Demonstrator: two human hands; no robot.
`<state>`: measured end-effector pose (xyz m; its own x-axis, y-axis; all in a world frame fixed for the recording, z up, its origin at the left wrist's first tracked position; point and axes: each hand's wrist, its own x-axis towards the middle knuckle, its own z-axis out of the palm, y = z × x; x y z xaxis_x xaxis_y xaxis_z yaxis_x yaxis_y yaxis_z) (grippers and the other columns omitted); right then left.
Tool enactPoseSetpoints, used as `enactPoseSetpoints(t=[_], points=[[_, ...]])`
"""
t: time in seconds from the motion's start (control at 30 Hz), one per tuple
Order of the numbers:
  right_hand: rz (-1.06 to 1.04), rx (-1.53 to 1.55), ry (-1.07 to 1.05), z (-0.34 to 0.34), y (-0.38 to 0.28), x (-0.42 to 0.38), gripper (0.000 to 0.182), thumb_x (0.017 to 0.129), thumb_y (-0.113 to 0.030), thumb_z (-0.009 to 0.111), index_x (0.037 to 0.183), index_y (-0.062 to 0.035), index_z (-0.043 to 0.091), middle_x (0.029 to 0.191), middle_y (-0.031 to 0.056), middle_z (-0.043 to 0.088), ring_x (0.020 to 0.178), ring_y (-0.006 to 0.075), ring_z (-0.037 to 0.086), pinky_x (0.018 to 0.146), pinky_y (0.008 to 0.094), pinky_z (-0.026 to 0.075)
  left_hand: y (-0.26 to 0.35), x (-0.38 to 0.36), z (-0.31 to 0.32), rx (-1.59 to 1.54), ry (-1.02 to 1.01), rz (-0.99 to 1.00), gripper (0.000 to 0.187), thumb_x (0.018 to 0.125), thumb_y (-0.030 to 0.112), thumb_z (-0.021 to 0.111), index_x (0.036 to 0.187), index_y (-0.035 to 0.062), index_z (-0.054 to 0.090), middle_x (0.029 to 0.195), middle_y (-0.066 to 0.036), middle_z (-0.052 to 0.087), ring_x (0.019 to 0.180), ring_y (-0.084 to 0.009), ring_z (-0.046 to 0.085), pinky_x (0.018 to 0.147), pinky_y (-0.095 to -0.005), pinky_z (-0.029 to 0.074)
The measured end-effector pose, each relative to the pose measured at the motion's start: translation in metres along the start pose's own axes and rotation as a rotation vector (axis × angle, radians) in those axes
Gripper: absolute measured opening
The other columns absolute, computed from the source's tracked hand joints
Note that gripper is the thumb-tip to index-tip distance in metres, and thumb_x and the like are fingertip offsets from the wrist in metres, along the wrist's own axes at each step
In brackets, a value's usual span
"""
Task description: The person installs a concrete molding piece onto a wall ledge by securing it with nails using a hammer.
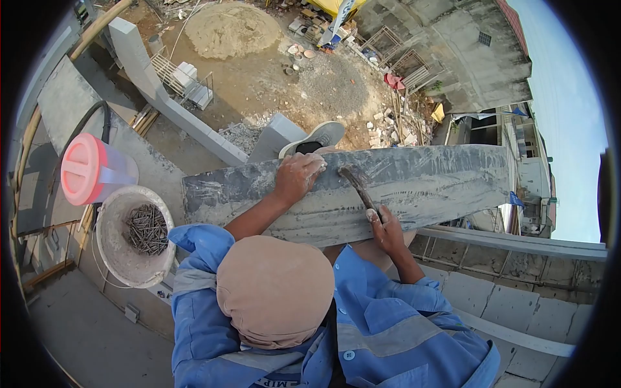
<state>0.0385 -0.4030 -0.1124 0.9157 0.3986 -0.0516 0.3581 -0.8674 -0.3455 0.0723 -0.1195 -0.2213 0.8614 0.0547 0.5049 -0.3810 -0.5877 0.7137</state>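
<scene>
A long grey, dusty board [446, 184] lies across in front of my body. My left hand [299, 177] rests at its far edge, fingers curled together and whitened with dust; whatever they may pinch is too small to make out. In my right hand [388, 231] is a hammer [359, 187], gripped by its handle, with its head over the board close to my left fingers. A grey shoe [323, 136] shows just beyond the board's far edge. To the left stands a whitish bucket [111, 249] with many nails [148, 229] in it.
A pink-lidded plastic jug [87, 169] stands beside the bucket. Pale block walls [145, 71] and a beam [511, 244] flank me. The ground lies well below, with a sand pile [233, 29], gravel [333, 84] and rubble. My cap [275, 291] covers part of the lower view.
</scene>
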Motion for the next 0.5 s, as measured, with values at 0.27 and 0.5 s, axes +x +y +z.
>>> enactPoseSetpoints(t=[0.27, 0.5], points=[[-0.349, 0.049, 0.052, -0.07, -0.076, 0.021, 0.022, 0.094, -0.012, 0.053, 0.107, 0.0055, 0.058, 0.082, 0.0224, 0.063, 0.069, 0.0422, 0.062, 0.064, 0.0456, 0.048, 0.001, -0.003, 0.005, 0.025, 0.007, -0.01, 0.021, 0.079, 0.01, 0.072, 0.099, 0.0112, 0.069, 0.101, -0.002, 0.066, 0.09, -0.0242, 0.061, 0.075, -0.0399, 0.045], [-0.352, 0.121, 0.068, -0.049, -0.084, 0.026, 0.029, 0.094, -0.012, 0.055, 0.115, 0.0079, 0.055, 0.078, 0.0238, 0.064, 0.064, 0.0419, 0.062, 0.059, 0.0469, 0.048, -0.002, -0.006, 0.007, -0.037, 0.018, -0.025, 0.018, 0.079, 0.011, 0.072, 0.097, 0.0082, 0.069, 0.096, -0.006, 0.062, 0.091, -0.0278, 0.059, 0.078, -0.042, 0.045]])
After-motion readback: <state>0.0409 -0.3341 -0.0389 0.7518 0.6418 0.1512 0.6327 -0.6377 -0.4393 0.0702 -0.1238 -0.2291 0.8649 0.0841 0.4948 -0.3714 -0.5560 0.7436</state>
